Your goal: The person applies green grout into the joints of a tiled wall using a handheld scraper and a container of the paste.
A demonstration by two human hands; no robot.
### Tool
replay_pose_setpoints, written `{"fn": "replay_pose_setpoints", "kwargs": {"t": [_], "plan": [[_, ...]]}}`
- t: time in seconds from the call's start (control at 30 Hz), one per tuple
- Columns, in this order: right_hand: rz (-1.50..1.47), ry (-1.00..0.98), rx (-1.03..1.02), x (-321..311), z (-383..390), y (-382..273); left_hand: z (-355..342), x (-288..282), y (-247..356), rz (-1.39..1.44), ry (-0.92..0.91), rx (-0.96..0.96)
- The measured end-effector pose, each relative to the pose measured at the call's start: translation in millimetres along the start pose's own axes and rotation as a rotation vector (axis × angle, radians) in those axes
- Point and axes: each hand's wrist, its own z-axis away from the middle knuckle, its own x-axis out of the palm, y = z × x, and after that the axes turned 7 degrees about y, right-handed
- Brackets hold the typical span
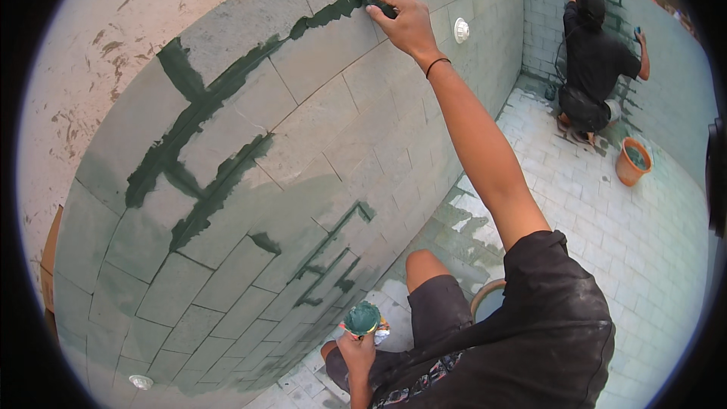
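Note:
My right hand [403,24] is raised to the tiled wall [318,68], thumb and fingers closed at the end of a ragged band of dark green paste [329,14] along a joint; what they hold is smeared green and too hidden to name. Other green-smeared joints [193,144] run below and to the left. My left hand [354,352] grips a small cup of green paste [362,320] low beside my bent leg, with something white and crumpled against it.
A co-worker [594,60] in dark clothes kneels at the far right wall, both hands raised to it. An orange bucket [628,174] stands on the pale tiled floor [583,273] behind them. Another bucket [485,295] sits partly behind me. White round fittings [460,29] are set in my wall.

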Motion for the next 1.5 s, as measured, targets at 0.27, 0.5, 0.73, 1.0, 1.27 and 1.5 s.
{"fn": "replay_pose_setpoints", "kwargs": {"t": [0.27, 0.5, 0.73, 1.0, 1.27, 1.5], "plan": [[-0.028, -0.116, 0.353, -9.1, 5.4, -16.3, -1.6, -3.5, 3.3, 0.010, -0.027, 0.004], [0.070, -0.178, 0.547, 2.2, -31.0, -23.8, -1.9, -10.3, -6.7, 0.060, -0.064, -0.028], [-0.187, -0.145, 0.702, 0.6, -34.8, -49.1, -0.7, -19.1, -17.1, 0.114, -0.073, -0.084], [-0.262, -0.162, 0.756, 7.7, -28.6, -83.3, 4.1, -34.1, -51.5, 0.218, -0.083, -0.073], [-0.285, -0.170, 0.771, 16.9, -13.5, -114.3, 11.8, -41.9, -58.8, 0.283, -0.106, -0.076], [-0.253, -0.185, 0.725, 22.4, -2.3, -145.2, 20.6, -46.8, -64.1, 0.289, -0.104, -0.024]]}}
